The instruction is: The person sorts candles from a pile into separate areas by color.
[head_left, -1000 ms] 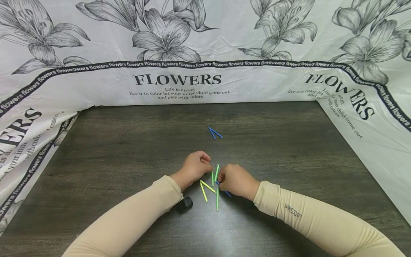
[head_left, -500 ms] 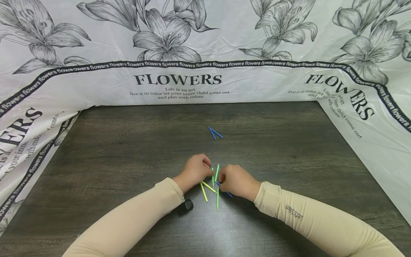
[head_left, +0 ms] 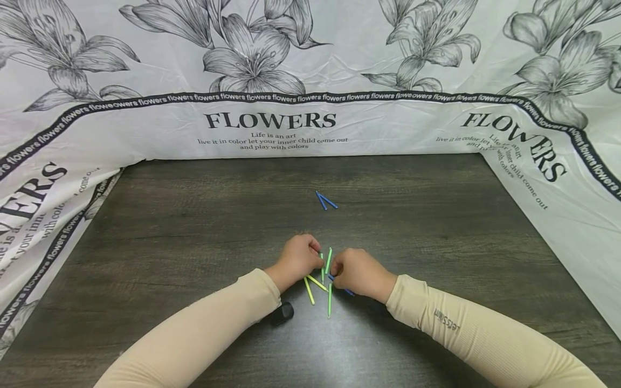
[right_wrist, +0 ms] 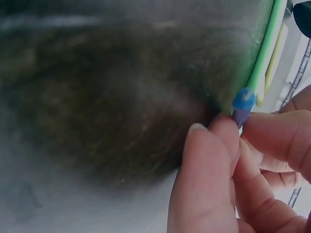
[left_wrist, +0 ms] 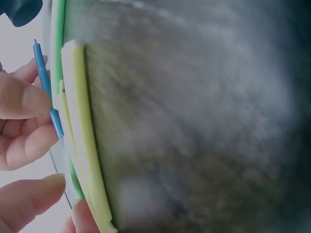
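A dark wooden table [head_left: 218, 215] is bordered at the back and both sides by a white flowered cloth [head_left: 388, 129]; a black object [head_left: 286, 311] sits against the left sleeve [head_left: 204, 323], which partly hides it; the right sleeve [head_left: 485, 328] comes in from the other side.

Eight sticks show: three green, two yellow, three blue; the left hand [head_left: 298, 257] has thumb and finger narrowed about the upper part of a green stick [head_left: 322, 273]; the right hand [head_left: 361, 274] pinches a blue stick [left_wrist: 43, 73] and covers much of it from above; between the hands lies a second green stick [head_left: 329, 261], and nearer the person a third green stick [head_left: 330, 302]; two yellow sticks [head_left: 309, 291] lie beside these, their upper ends near the left hand; well apart, farther back, two other blue sticks [head_left: 328, 200] form a V.
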Tool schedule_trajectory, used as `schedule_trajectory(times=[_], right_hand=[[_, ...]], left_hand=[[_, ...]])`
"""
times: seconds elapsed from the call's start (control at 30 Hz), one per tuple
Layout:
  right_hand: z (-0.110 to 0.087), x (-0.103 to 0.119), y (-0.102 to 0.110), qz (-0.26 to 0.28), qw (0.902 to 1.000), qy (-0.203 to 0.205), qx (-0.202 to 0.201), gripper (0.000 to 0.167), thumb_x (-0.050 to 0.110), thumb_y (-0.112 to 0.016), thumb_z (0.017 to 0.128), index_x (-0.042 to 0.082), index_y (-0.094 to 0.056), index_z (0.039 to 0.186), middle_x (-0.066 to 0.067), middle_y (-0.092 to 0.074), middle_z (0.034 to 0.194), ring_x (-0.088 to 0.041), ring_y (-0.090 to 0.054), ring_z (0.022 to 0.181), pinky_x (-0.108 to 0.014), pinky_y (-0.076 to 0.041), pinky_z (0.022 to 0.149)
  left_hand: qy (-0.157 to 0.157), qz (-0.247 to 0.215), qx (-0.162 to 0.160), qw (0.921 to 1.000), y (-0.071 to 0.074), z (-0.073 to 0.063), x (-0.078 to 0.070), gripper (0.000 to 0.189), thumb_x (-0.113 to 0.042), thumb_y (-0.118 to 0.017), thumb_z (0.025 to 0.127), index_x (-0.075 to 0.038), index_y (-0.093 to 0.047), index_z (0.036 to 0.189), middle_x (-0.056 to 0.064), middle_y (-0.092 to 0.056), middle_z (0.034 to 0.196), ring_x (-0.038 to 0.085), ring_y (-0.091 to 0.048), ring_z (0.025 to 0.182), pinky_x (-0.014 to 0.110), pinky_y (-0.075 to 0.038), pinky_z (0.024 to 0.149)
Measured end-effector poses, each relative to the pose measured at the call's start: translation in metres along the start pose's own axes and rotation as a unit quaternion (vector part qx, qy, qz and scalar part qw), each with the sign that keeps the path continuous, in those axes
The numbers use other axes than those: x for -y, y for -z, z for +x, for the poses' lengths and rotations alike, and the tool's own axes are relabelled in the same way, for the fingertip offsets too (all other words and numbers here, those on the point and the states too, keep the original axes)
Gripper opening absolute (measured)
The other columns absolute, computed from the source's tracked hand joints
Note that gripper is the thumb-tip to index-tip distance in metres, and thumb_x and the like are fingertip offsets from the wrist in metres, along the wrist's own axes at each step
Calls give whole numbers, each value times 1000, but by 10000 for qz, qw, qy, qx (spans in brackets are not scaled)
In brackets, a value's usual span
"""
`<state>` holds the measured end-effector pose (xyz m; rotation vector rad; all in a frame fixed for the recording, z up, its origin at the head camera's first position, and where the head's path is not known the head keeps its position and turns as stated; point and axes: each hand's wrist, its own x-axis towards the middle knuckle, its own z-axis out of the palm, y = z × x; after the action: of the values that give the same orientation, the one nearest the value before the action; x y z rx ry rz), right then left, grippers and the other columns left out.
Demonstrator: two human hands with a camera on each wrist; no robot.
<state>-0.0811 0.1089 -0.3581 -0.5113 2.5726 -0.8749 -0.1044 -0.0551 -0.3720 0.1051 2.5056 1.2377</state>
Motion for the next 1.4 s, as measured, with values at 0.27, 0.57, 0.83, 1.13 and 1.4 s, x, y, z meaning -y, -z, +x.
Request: schedule_trajectory(times=[0.27,0.57,0.83,1.13,1.4], right_hand=[[0,-5,3,367,9992,-95,103,11,-2,-67,77,3,-72,85,-1,-66,72,-8,-51,53,-25,-46,55],[0,-8,16,924,9954,-224,84,14,0,-65,81,-1,-72,93,-2,-68,77,-12,-56,56,-28,-49,54],[8,-7,28,1037,9941,-290,-166,17,3,-62,85,-3,-71,99,-4,-68,81,-13,-57,60,-29,-50,58],[20,-10,38,1011,9925,-433,-525,18,5,-62,86,-2,-70,101,-7,-69,84,-15,-57,63,-29,-49,60],[31,-12,47,1046,9905,-531,-718,20,7,-61,87,-1,-70,104,-8,-69,90,-17,-57,67,-29,-48,62]], left_hand=[[-46,78,-15,10000,-1,-1,-2,17,0,-73,77,0,-64,91,5,-60,77,16,-55,66,26,-47,58],[-185,119,-73,9997,-2,-1,-2,17,3,-72,75,0,-63,89,6,-61,75,15,-55,65,25,-45,57],[-130,52,-83,9999,-3,0,-2,17,4,-72,75,0,-63,88,6,-59,74,15,-53,63,24,-45,55],[-141,97,-141,9998,-5,-1,-5,13,5,-71,76,1,-63,86,5,-56,71,15,-50,61,23,-43,52],[63,111,-131,9998,-5,-1,-9,12,3,-71,78,1,-63,88,6,-56,74,17,-51,63,24,-45,53]])
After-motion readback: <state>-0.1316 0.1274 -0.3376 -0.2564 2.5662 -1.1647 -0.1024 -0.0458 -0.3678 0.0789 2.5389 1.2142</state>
